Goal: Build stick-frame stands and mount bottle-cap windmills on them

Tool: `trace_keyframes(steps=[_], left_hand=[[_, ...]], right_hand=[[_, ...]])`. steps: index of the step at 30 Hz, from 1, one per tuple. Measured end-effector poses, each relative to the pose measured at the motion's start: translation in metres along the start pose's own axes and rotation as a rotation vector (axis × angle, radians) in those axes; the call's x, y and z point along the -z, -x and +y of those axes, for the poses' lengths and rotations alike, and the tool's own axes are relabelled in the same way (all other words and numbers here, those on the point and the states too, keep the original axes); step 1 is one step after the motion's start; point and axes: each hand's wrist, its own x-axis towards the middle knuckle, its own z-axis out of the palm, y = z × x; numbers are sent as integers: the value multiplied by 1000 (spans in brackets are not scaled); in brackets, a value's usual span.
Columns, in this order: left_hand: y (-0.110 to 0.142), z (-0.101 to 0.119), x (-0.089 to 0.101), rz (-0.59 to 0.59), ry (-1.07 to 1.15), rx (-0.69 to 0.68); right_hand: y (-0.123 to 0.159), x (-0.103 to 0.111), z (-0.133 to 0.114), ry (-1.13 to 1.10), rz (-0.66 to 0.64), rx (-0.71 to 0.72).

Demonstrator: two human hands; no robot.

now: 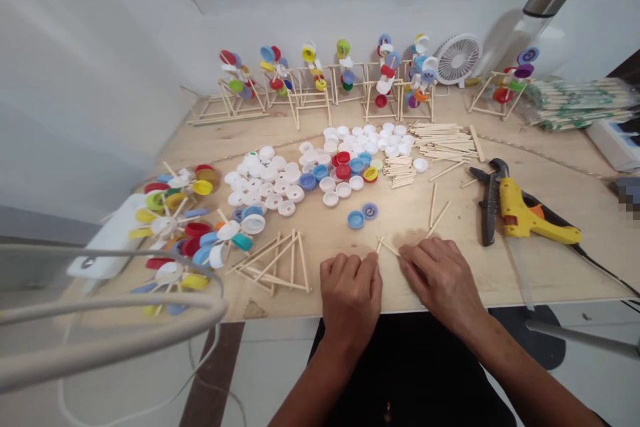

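Landmark: the glue gun (517, 208). Left of it, I log crossed sticks (389, 246) between the left hand (350, 300) and right hand (445, 277). Both hands are curled at the sticks; fingertips hidden, so I cannot tell gripping from pressing. Judged risk: uneven finger pressure skewing the crossing.
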Motion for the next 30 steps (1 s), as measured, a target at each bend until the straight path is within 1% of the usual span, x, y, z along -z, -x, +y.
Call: trace_keyframes(steps=[30], left_hand=[[0, 0, 1, -31, 11, -3]], right_hand=[[0, -5, 2, 20, 18, 30]])
